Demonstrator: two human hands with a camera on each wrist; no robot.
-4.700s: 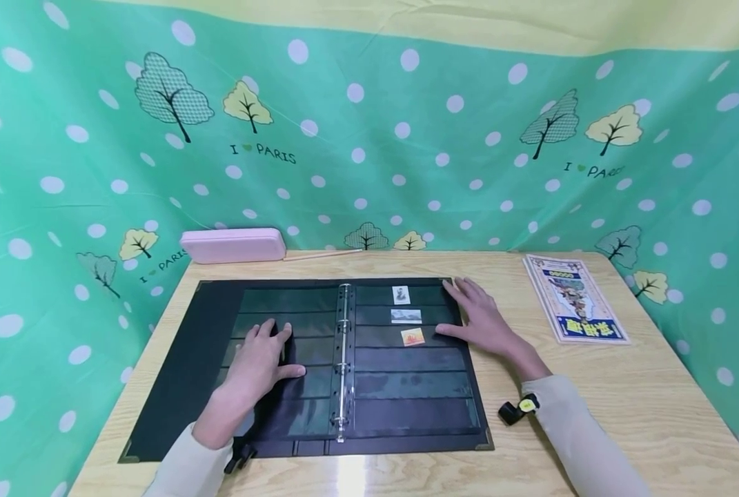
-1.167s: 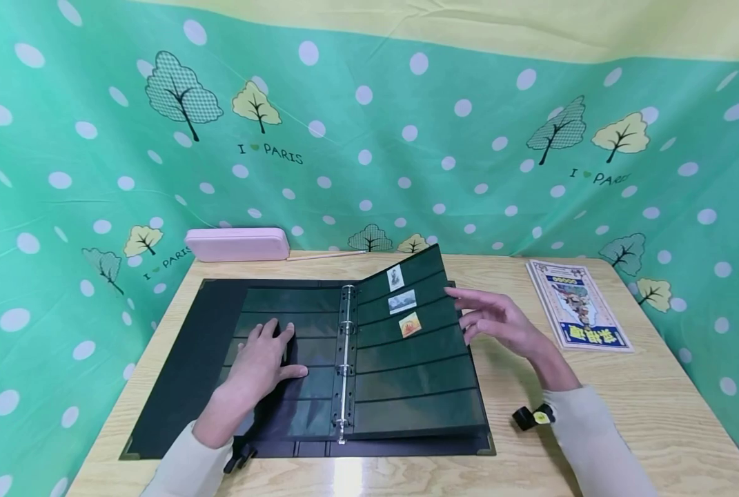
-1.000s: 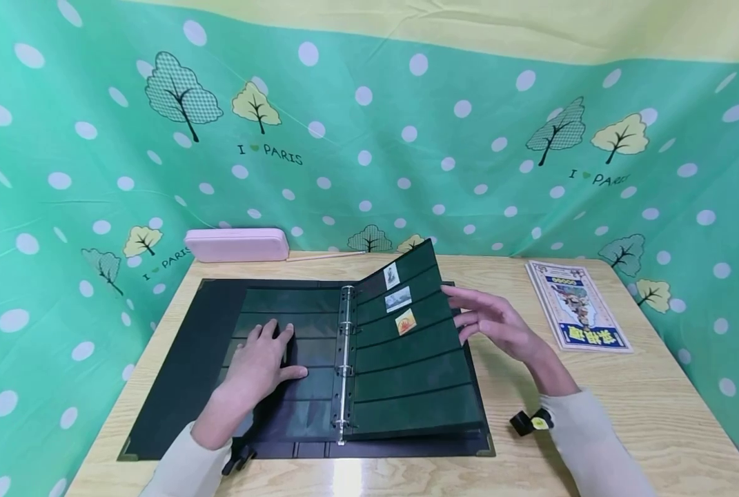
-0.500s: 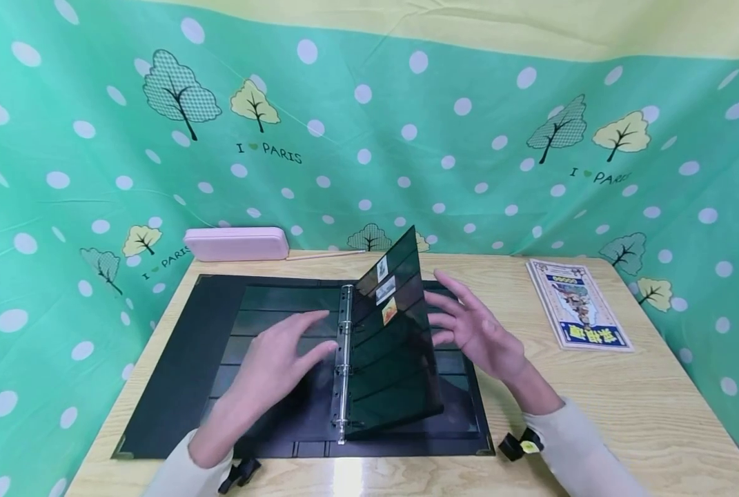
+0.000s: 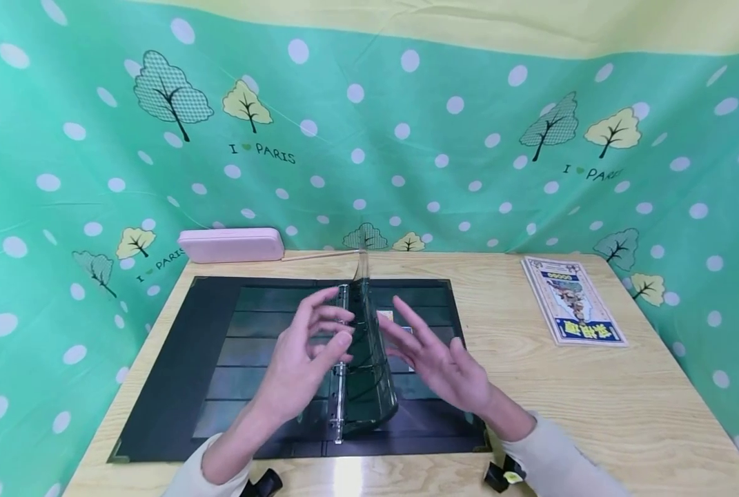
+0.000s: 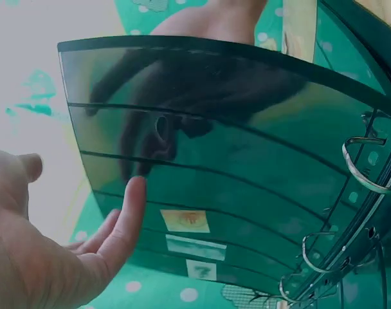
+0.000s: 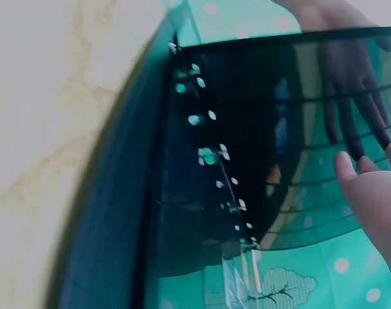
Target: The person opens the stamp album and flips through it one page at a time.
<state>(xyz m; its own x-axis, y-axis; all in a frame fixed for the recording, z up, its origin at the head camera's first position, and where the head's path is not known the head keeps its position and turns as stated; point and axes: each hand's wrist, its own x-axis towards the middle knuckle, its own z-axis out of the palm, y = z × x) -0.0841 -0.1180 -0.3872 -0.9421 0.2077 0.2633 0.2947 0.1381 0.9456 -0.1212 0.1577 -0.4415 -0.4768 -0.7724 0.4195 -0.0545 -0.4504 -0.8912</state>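
A black ring-binder stamp album lies spread out on the table. One of its clear, strip-pocketed pages stands nearly upright and bowed over the metal rings. Three small stamps, among them an orange one, show on that page in the left wrist view. My left hand is on the page's left side with relaxed, slightly bent fingers. On the other side is my right hand, fingers extended toward the page; whether they touch it I cannot tell. Behind them, more stamps show on the right-hand page, partly hidden.
A pink case and a thin stick lie along the table's back edge. Printed booklets are stacked at the right. A green dotted curtain surrounds the wooden table.
The stamped page has risen from lying flat on the right to nearly upright. My left hand has lifted off the left page and moved right; my right hand has moved left.
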